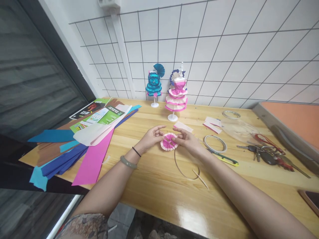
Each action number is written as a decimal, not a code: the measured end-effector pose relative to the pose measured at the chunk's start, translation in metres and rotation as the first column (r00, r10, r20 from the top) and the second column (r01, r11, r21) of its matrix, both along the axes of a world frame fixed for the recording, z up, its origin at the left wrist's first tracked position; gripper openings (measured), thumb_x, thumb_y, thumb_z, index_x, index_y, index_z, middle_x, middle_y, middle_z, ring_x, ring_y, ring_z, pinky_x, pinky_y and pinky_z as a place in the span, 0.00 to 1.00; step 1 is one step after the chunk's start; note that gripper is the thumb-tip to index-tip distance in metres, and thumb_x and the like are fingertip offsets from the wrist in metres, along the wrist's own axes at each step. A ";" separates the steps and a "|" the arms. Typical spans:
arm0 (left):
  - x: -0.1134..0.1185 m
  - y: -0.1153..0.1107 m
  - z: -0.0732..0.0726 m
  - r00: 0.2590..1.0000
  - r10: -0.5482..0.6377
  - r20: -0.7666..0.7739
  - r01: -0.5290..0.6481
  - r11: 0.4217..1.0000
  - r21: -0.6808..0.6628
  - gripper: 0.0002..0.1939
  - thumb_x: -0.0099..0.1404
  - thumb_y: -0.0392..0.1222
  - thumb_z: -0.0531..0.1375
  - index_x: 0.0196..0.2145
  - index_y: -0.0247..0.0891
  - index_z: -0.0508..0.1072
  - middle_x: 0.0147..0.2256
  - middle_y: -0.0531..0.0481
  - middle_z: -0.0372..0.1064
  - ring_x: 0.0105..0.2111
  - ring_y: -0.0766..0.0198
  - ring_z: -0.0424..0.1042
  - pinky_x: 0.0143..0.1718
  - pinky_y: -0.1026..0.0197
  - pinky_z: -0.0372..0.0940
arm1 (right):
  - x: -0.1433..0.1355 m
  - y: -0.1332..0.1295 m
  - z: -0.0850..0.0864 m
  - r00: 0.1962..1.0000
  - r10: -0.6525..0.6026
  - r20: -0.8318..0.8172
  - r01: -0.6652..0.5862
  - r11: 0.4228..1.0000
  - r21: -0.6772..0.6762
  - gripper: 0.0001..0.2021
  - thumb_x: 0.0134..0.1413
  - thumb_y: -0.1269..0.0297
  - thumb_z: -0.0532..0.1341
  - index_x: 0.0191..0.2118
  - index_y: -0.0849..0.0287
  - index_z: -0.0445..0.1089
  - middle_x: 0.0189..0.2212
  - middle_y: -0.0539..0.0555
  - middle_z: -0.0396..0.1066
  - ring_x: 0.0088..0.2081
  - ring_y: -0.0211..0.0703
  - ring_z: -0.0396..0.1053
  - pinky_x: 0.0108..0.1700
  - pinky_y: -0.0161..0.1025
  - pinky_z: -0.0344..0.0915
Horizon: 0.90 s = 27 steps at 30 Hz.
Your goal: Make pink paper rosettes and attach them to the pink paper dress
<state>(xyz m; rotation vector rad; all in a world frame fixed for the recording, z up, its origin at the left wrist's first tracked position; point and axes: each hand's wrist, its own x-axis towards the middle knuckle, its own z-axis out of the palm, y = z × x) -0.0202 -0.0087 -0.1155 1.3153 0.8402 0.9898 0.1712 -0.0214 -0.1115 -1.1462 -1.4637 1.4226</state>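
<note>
A round pleated paper rosette (168, 142), pink with a pale rim, is held between my two hands over the middle of the table. My left hand (152, 136) pinches its left edge between thumb and fingers. On its right side, my right hand (185, 139) grips the edge, with the fingers curled over. A thin curled strip (185, 176) lies just below my right hand. Behind the hands is a folded pale paper piece (183, 126). A pink-and-cream pleated paper dress on a small stand (176, 99) stands farther back.
A teal paper dress (154, 84) stands by the wall grid. Coloured crepe paper sheets (94, 159) cover the left side. At right lie tape rolls (215, 143), a yellow cutter (226, 159), keys (267, 156), paper pieces (212, 124), a phone (309, 199) and an orange-lined case (291, 122).
</note>
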 end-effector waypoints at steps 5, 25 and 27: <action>-0.001 0.001 0.000 0.999 0.013 0.030 -0.013 1.000 0.008 0.31 0.50 0.34 0.62 0.53 0.38 0.61 0.30 0.53 0.65 0.31 0.69 0.65 0.37 0.63 0.60 | 0.000 -0.001 0.002 1.000 0.011 -0.005 -0.011 1.000 -0.011 0.33 0.42 0.58 0.64 0.55 0.61 0.57 0.20 0.44 0.62 0.24 0.36 0.63 0.29 0.35 0.59; 0.004 -0.006 0.002 0.996 -0.065 0.057 0.067 0.997 -0.032 0.41 0.48 0.37 0.65 0.58 0.39 0.53 0.33 0.49 0.67 0.33 0.65 0.68 0.35 0.63 0.62 | -0.006 -0.005 0.005 0.995 -0.001 -0.101 0.000 1.000 -0.017 0.30 0.44 0.56 0.64 0.53 0.59 0.58 0.27 0.49 0.71 0.30 0.40 0.69 0.36 0.39 0.63; 0.004 -0.005 0.002 0.996 -0.062 0.064 0.063 0.998 -0.025 0.42 0.48 0.37 0.65 0.58 0.39 0.52 0.34 0.49 0.67 0.34 0.64 0.68 0.35 0.62 0.62 | -0.008 -0.006 0.004 0.993 0.012 -0.115 -0.018 0.999 -0.050 0.32 0.41 0.59 0.66 0.54 0.59 0.57 0.28 0.49 0.71 0.31 0.40 0.70 0.37 0.39 0.63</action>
